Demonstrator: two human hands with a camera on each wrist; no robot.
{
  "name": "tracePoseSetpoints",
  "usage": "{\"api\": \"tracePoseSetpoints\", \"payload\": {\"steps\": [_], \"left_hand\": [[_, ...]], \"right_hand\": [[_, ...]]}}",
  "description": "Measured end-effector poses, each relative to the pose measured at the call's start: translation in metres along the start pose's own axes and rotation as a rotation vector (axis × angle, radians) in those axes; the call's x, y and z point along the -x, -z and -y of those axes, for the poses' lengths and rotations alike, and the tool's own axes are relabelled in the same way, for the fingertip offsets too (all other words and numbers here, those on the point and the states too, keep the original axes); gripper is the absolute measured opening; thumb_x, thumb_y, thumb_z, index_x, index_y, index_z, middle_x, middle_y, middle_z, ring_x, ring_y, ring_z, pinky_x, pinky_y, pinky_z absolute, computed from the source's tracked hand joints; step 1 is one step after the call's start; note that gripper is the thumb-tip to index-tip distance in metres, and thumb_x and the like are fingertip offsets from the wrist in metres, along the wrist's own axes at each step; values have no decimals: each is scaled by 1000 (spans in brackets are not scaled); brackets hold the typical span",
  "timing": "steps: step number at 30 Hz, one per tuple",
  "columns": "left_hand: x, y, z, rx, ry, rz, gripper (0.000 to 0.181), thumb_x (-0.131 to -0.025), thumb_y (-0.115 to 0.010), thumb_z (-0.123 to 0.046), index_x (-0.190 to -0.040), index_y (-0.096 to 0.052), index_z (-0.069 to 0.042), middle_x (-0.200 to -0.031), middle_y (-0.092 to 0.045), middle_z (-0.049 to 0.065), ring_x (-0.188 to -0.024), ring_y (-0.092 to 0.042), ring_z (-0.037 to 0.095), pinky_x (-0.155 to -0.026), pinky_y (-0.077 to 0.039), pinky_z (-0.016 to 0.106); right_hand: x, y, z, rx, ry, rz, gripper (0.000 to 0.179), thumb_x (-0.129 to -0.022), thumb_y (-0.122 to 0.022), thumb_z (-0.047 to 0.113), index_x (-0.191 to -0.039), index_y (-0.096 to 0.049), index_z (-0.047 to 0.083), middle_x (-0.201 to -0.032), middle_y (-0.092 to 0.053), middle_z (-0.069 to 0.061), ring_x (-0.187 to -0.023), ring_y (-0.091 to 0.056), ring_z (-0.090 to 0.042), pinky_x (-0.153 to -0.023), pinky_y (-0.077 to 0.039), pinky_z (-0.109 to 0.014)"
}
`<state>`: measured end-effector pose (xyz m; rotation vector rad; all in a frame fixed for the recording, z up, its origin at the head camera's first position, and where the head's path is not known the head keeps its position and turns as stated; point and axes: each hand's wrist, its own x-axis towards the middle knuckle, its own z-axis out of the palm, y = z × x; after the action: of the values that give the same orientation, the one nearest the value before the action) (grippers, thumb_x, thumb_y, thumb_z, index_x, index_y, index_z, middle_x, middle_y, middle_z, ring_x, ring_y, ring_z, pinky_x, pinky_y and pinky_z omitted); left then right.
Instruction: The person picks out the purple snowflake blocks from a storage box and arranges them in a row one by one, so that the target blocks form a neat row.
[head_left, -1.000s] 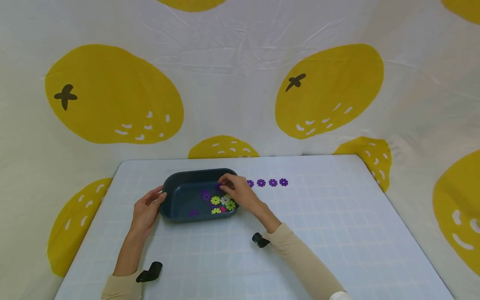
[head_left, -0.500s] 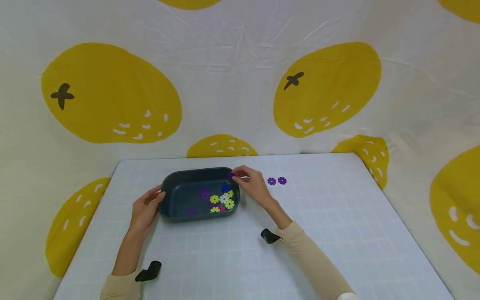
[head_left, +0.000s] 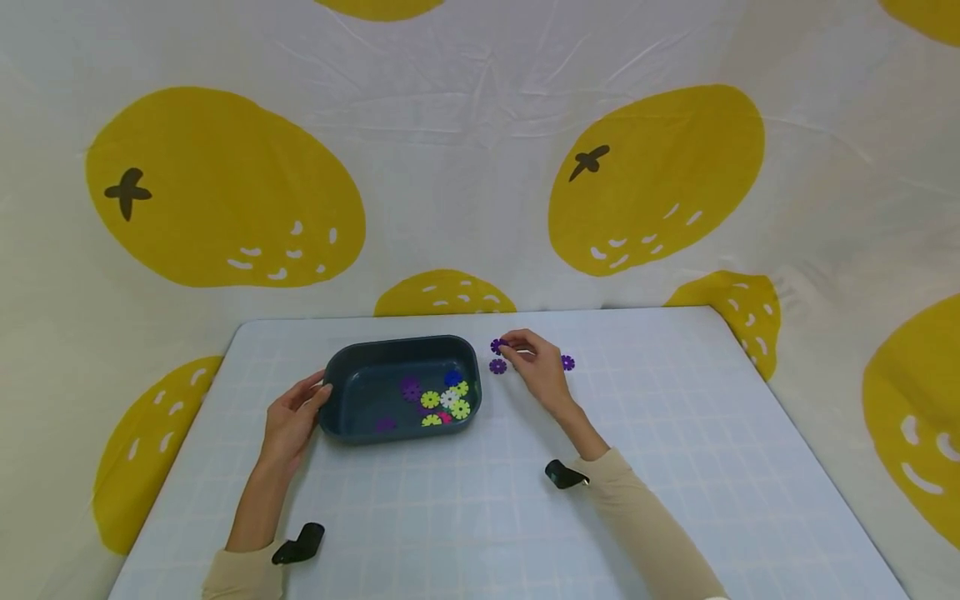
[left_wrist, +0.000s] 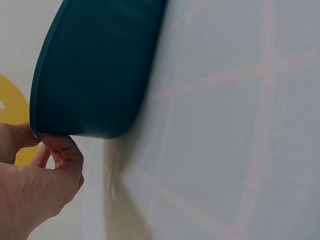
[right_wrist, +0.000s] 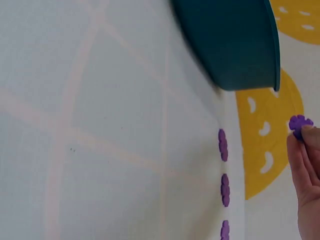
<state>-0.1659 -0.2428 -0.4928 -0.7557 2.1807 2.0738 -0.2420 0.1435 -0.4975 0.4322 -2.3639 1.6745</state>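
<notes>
My left hand [head_left: 288, 425] grips the left end of a dark teal tray [head_left: 360, 433], thumb and fingers on its rim; the left wrist view shows the pinch at the rim too. Between the thumb and fingers of my right hand [head_left: 538, 371] is a purple flower-shaped disc [right_wrist: 300, 124], held above the table just right of the tray. Below it a purple disc [head_left: 498, 367] lies on the table, and another purple disc [head_left: 568, 362] shows past the hand. Others of that row are hidden by the hand in the head view, but the right wrist view shows several.
Inside the tray, toward its right side, lie yellow-green discs [head_left: 430, 400], a white disc [head_left: 449, 398], a blue disc [head_left: 453, 378], a pink one and some purple ones. The light checked tabletop [head_left: 450, 517] meets a fruit-print cloth [head_left: 465, 208] at its back edge.
My right hand has lifted a purple disc out of the tray and carried it right, over the rim to above the row. A blue disc in the tray has come into sight. My left hand stays put.
</notes>
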Motion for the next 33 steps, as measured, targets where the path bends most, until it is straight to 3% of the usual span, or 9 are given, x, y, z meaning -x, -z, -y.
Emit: {"api": "tracePoseSetpoints", "payload": {"steps": [9,17,23,33], "left_hand": [[1,1,1,-7,-4,3,59,-100,-70,-34,-152,-52,-15,-128,-53,-4,-108,-50,5,-80,-45,13],[1,1,3,57,-71,12,55,-99,-72,-25,-148,-55,-7,-109,-59,-11,-94,-55,1,-74,-46,15],[2,1,2,51,-79,4,55,-99,-72,-26,-148,-55,-7,-107,-59,-12,-92,-54,1,-73,-46,15],[3,1,3,39,-77,4,55,-99,-71,-28,-148,-55,-8,-108,-59,-11,-93,-54,1,-74,-46,15]], "right_hand": [[4,25,-16,-29,-54,-98,18,-96,-74,9,-112,-72,1,-107,-72,-15,-96,-68,-25,-84,-54,-20],[6,47,-26,-45,-174,-190,24,-95,-76,13,-114,-72,-2,-108,-71,-19,-89,-66,-10,-80,-52,-15],[8,60,-31,-73,-223,-248,29,-95,-76,10,-118,-71,-6,-111,-69,-27,-86,-64,-9,-77,-51,-13],[15,80,-46,-39,-311,-322,28,-95,-76,14,-117,-71,-4,-107,-70,-18,-84,-64,-5,-76,-53,-14]]}}
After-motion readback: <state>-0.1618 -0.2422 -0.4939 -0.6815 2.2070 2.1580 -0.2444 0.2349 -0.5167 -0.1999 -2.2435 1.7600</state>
